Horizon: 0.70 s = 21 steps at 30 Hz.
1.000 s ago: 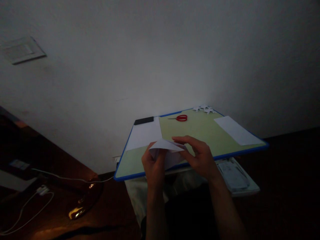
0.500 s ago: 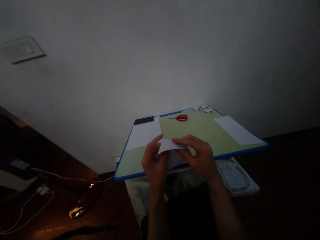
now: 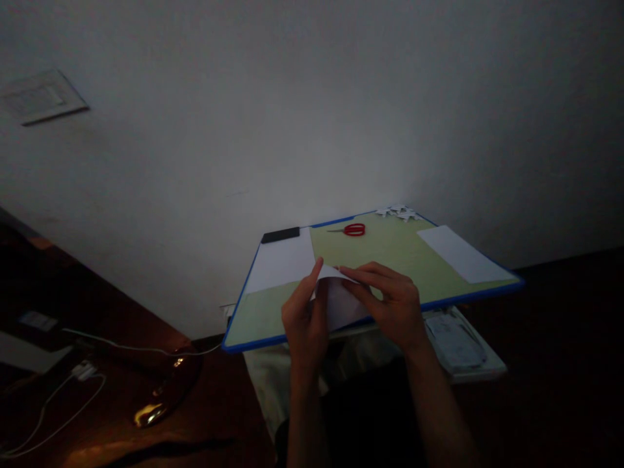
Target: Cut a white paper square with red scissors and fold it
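Observation:
Between my two hands is a white sheet of paper (image 3: 344,305), bent over at its top and raised at the board's near edge. My left hand (image 3: 306,318) grips its left side, with thumb and fingers closed on it. My right hand (image 3: 394,302) pinches the upper right part of the sheet. Beyond my hands, red-handled scissors (image 3: 354,229) lie on the green board (image 3: 377,250). Parts of the sheet are hidden by my fingers.
A dark flat object (image 3: 281,235) lies on white paper (image 3: 280,266) at the board's left. Several white cut-paper shapes (image 3: 400,212) sit at the far corner. Another white sheet (image 3: 463,253) is at the right. A white cable (image 3: 146,350) runs at the left.
The top of the sheet has been folded further, so more of its lower face shows. My left hand has shifted slightly right and my right hand's fingers have moved slightly.

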Tool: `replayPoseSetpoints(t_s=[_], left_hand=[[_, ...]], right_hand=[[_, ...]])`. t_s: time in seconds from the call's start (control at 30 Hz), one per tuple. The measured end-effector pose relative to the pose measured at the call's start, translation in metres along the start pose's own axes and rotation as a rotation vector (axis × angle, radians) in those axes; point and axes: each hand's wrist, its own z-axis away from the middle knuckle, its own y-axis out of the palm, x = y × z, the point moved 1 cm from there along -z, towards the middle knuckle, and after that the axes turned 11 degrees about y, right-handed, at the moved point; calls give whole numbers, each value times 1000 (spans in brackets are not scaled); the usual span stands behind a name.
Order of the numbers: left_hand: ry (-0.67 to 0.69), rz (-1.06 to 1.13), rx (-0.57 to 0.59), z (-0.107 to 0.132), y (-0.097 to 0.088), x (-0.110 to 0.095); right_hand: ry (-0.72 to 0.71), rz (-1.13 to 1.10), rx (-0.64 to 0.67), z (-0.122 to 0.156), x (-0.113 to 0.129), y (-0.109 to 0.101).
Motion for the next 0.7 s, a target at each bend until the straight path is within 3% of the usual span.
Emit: replayPoseSetpoints(t_s=[0.27,0.43,0.7], left_hand=[[-35,17,11,0,0,2],[-165,76,-56,-6,1,-5],[-211,204,-121,-9,-2,-5]], right_hand=[[20,-6,-16,1,0,1],[39,-42,19,1,-1,1],[38,-27,31,0,-5,-7]])
